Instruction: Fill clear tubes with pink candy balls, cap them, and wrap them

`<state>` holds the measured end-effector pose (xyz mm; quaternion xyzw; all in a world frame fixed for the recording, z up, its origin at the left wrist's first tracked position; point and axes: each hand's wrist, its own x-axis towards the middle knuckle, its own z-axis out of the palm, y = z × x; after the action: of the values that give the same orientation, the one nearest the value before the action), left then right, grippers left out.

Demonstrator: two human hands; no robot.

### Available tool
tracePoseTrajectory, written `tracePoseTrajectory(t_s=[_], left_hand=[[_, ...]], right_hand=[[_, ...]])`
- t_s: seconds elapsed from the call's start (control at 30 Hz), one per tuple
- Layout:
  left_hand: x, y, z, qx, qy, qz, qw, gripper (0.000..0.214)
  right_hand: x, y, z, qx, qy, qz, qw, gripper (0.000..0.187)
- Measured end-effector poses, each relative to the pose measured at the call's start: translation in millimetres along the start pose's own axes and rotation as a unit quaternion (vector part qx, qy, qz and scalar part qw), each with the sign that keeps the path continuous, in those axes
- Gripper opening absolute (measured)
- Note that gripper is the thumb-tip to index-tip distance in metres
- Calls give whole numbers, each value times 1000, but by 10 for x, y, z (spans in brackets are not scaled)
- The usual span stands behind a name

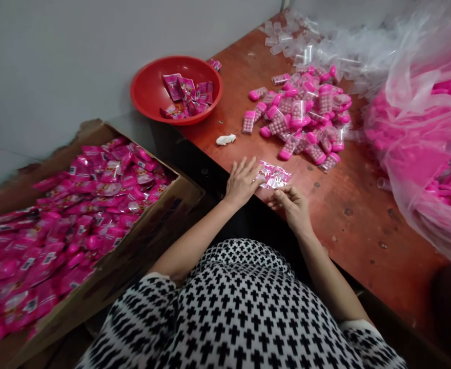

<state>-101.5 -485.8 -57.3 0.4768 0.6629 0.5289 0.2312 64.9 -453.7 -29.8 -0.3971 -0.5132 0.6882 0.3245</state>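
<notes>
My left hand [243, 180] lies with fingers stretched out on the left edge of a small clear-and-pink printed packet [273, 176] at the near edge of the brown table [348, 215]. On the packet's near right edge, my right hand [292, 205] pinches it with curled fingers. Just beyond the packet lies a heap of pink-capped clear candy cases [306, 115] filled with pink balls.
A red bowl [148, 89] with several pink packets stands at the table's far left corner. A cardboard box [141, 246] full of pink packets sits to my left. A clear bag of pink caps [433, 148] is on the right. A white scrap [225, 139] lies near the edge. Empty clear cases [290, 41] are at the back.
</notes>
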Motion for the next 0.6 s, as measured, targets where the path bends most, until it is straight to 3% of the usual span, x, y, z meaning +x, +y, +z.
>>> tracePoseTrajectory(t_s=[0.1, 0.3, 0.4, 0.6], left_hand=[[93, -70, 148, 27, -8, -9, 1000, 21], [93, -91, 181, -43, 57, -37, 997, 15], [32, 33, 180, -83, 78, -53, 992, 15], [-187, 353, 111, -212, 66, -117, 968, 25]], right_hand=[[6, 1, -44, -14, 14, 4, 1000, 24], [138, -36, -30, -49, 32, -31, 998, 23], [262, -53, 30, -58, 71, -70, 993, 30], [453, -96, 81, 16, 27, -38, 999, 45]])
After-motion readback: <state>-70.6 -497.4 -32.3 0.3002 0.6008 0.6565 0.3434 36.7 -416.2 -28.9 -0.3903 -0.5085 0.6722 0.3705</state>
